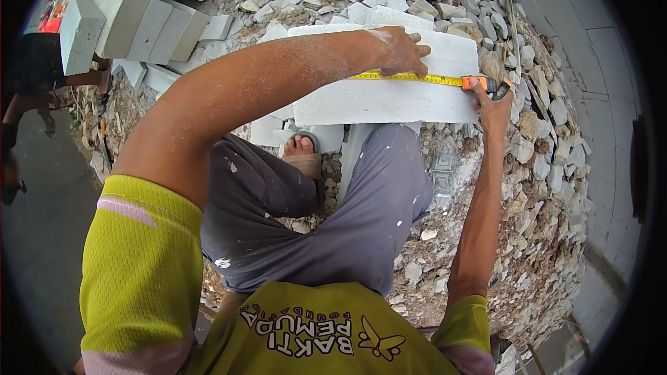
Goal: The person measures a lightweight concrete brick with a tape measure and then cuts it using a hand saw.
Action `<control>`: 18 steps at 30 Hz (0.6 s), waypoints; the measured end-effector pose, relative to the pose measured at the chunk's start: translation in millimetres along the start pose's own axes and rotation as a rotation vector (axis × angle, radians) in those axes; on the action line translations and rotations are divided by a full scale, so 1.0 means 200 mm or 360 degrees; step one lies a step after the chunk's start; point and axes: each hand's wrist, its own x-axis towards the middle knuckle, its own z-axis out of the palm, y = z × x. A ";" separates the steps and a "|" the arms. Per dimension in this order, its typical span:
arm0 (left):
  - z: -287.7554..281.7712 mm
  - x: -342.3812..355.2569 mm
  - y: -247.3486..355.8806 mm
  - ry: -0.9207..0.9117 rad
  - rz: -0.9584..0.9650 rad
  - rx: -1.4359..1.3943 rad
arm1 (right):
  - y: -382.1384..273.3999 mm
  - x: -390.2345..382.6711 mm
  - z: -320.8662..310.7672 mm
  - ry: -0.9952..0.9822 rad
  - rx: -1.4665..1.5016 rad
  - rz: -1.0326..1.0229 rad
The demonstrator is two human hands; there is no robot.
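Note:
A long white block (pixel 389 103) lies crosswise in front of my knees, with a second white slab behind it. A yellow tape blade (pixel 441 79) stretches across its top. My left hand (pixel 396 52) rests over the blade with curled, separated fingers; its thumb is hidden. My right hand (pixel 492 105) grips the orange and black tape measure case (pixel 479 84) at the block's right end. My sandalled foot (pixel 301 158) shows below the block.
Stacked pale blocks (pixel 121 24) stand upper left. Broken rubble (pixel 542 132) covers the ground around me. Another person's legs (pixel 31 62) are at the far left, near an orange-handled tool (pixel 103 135). Grey paving (pixel 597 97) runs along the right.

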 end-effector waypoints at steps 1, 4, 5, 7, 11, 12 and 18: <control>0.00 0.00 0.00 0.0002 -0.0010 0.0010 | -0.02 -0.01 0.01 -0.0010 0.0048 -0.0008; -0.01 0.00 0.01 -0.0020 -0.0024 0.0039 | -0.03 -0.04 0.02 -0.0038 0.0116 -0.0001; -0.01 0.01 0.01 -0.0023 -0.0016 0.0056 | -0.03 -0.03 0.01 -0.0011 0.0095 -0.0009; -0.02 0.00 0.00 -0.0024 -0.0018 0.0051 | -0.02 -0.03 0.02 0.0012 0.0074 -0.0018; -0.01 -0.01 0.01 -0.0027 -0.0022 0.0036 | -0.03 -0.04 0.02 -0.0021 0.0138 0.0008; -0.01 -0.01 0.01 -0.0033 -0.0028 0.0035 | -0.04 -0.04 0.03 -0.0040 0.0145 0.0034; -0.03 0.01 0.02 -0.0056 -0.0021 0.0023 | 0.01 -0.01 0.03 -0.0012 0.0214 -0.0035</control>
